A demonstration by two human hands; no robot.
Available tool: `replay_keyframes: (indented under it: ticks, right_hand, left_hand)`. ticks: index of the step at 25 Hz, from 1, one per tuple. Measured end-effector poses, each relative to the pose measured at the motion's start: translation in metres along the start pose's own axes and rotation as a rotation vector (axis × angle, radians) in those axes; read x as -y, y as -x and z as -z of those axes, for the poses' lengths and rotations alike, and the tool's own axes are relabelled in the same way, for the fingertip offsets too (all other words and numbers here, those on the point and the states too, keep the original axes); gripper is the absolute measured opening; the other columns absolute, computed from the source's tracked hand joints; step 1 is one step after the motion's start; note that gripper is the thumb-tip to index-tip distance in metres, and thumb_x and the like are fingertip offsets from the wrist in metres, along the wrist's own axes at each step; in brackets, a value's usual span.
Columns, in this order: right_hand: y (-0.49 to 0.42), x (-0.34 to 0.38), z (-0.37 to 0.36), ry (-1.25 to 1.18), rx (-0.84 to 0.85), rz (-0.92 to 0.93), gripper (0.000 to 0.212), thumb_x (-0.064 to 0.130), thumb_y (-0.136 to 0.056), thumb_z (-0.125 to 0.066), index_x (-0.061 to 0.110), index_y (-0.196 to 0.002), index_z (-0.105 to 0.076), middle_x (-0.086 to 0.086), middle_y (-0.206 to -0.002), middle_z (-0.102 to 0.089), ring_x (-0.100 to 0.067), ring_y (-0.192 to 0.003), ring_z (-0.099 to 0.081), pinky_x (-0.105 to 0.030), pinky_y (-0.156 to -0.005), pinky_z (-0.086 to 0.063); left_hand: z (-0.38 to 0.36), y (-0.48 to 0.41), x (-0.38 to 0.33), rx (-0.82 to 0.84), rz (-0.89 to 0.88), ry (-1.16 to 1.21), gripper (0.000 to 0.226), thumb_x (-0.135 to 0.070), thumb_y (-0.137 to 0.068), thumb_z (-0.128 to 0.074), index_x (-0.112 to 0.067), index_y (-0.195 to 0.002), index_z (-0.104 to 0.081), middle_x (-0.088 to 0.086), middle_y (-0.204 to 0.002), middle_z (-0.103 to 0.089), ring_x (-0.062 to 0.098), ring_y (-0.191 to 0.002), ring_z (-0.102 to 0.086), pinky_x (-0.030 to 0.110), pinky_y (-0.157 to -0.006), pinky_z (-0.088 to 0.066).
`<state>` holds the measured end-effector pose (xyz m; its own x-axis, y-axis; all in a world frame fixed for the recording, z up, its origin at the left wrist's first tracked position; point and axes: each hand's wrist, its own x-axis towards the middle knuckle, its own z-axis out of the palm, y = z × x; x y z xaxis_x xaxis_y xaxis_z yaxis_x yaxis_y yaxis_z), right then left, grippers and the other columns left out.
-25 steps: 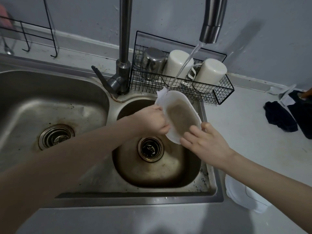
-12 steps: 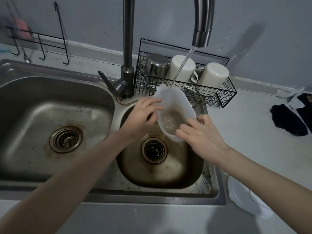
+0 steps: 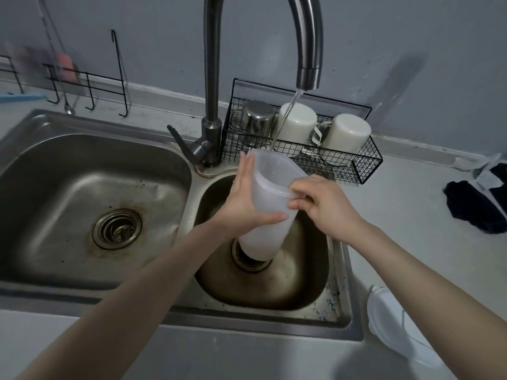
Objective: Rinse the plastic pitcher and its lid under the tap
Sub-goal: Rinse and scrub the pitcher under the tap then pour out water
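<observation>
Nearest to me, the lid (image 3: 395, 333) lies on the counter (image 3: 411, 215), off to the right of the sink and well apart from both hands; no water is falling on it.

Above the small basin (image 3: 277, 292) I have the pitcher (image 3: 269, 231) between my hands. My left hand (image 3: 241, 198) lies against its left wall with the fingers straight and pointing away from me, and the thumb is stretched across the front of the body. My right hand (image 3: 326, 207) has curled fingers pinching the rim (image 3: 270, 185) on the right side.

What matters is how the pitcher's long axis runs. It is tilted, with the base low and toward me, just above the drain (image 3: 247, 259). The open mouth is high and leans away toward the tap (image 3: 308, 75). The left hand is nearer the body and bears its weight, while the right only steers by the rim.

Farther on, the water (image 3: 285, 119) drops from the spout and meets the mouth at its far edge rather than its middle. I judge that the next move depends on this. I should ease the mouth a little farther back under the stream, or tip the axis over to pour out toward the drain.

Behind the stream a wire basket (image 3: 356, 165) holds upturned cups.
</observation>
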<state>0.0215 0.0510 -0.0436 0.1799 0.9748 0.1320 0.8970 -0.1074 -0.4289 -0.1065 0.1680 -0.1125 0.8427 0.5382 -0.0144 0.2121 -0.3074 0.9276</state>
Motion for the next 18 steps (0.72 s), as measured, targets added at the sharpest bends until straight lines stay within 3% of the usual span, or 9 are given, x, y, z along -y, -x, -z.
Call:
replay_keyframes:
  ticks: [2, 4, 7, 9, 12, 14, 16, 18]
  right_hand:
    - [-0.008, 0.006, 0.0, -0.038, -0.013, -0.027, 0.023, 0.002, -0.073, -0.067, 0.004, -0.063, -0.046, 0.001, -0.063, -0.045, -0.016, -0.069, -0.04, -0.012, -0.062, -0.029]
    - [-0.019, 0.011, 0.002, -0.047, -0.017, -0.041, 0.017, 0.004, -0.073, -0.068, 0.001, -0.068, -0.051, -0.002, -0.065, -0.05, -0.017, -0.069, -0.044, -0.017, -0.061, -0.03]
    - [-0.031, 0.018, 0.006, -0.051, 0.005, -0.018, 0.014, 0.005, -0.072, -0.068, 0.007, -0.07, -0.055, 0.003, -0.063, -0.051, -0.018, -0.069, -0.047, -0.03, -0.063, -0.032]
    - [-0.034, 0.018, 0.007, -0.034, 0.025, 0.001, 0.015, 0.006, -0.073, -0.068, 0.01, -0.069, -0.054, 0.005, -0.062, -0.051, -0.022, -0.071, -0.049, -0.034, -0.07, -0.037]
    - [-0.034, 0.017, 0.006, -0.02, 0.043, -0.006, 0.011, 0.012, -0.077, -0.068, 0.011, -0.073, -0.058, 0.003, -0.064, -0.055, -0.032, -0.086, -0.056, -0.03, -0.097, -0.028]
    - [-0.034, 0.019, 0.004, -0.01, 0.034, -0.038, 0.008, 0.016, -0.078, -0.068, 0.01, -0.082, -0.064, -0.006, -0.077, -0.065, -0.032, -0.108, -0.054, -0.024, -0.096, -0.027]
    - [-0.037, 0.022, 0.01, -0.015, 0.103, -0.015, 0.015, 0.019, -0.078, -0.069, 0.015, -0.093, -0.068, -0.008, -0.087, -0.068, -0.029, -0.102, -0.057, -0.029, -0.086, -0.037]
    - [-0.042, 0.02, 0.022, 0.007, 0.294, 0.03, 0.021, 0.024, -0.079, -0.068, 0.017, -0.098, -0.067, -0.006, -0.091, -0.068, -0.025, -0.093, -0.059, -0.03, -0.08, -0.039]
  left_hand:
    - [-0.001, 0.0, -0.003, -0.092, -0.022, -0.031, 0.13, -0.05, -0.055, -0.079, -0.039, -0.139, 0.018, -0.012, -0.152, 0.023, -0.001, -0.136, 0.014, 0.031, -0.112, -0.002]
    - [0.002, 0.002, -0.007, -0.166, -0.05, -0.061, 0.126, -0.05, -0.055, -0.078, -0.038, -0.141, 0.013, -0.01, -0.153, 0.019, -0.001, -0.135, 0.011, 0.03, -0.11, -0.004]
    - [0.013, 0.006, -0.014, -0.275, -0.102, -0.138, 0.106, -0.042, -0.058, -0.081, -0.026, -0.141, -0.017, 0.003, -0.156, 0.005, 0.012, -0.14, 0.005, 0.033, -0.111, -0.007]
    - [0.027, 0.008, -0.019, -0.301, -0.16, -0.275, 0.081, -0.044, -0.06, -0.079, -0.019, -0.126, -0.04, 0.004, -0.153, -0.016, 0.024, -0.142, -0.004, 0.04, -0.112, -0.01]
    - [0.051, 0.004, -0.029, -0.182, -0.216, -0.411, 0.054, -0.036, -0.065, -0.079, -0.008, -0.106, -0.056, 0.007, -0.124, -0.054, 0.025, -0.135, -0.027, 0.031, -0.106, -0.022]
    - [0.057, 0.001, -0.038, -0.099, -0.248, -0.46, 0.037, -0.028, -0.066, -0.079, -0.005, -0.085, -0.057, 0.008, -0.095, -0.057, 0.023, -0.109, -0.045, 0.027, -0.091, -0.033]
    - [0.058, 0.001, -0.045, -0.029, -0.273, -0.53, 0.032, -0.025, -0.069, -0.077, -0.011, -0.073, -0.048, 0.002, -0.079, -0.049, 0.016, -0.086, -0.042, 0.031, -0.077, -0.036]
    - [0.058, 0.003, -0.048, 0.022, -0.285, -0.571, 0.032, -0.024, -0.071, -0.075, -0.015, -0.071, -0.043, -0.001, -0.074, -0.045, 0.013, -0.082, -0.037, 0.031, -0.073, -0.035]
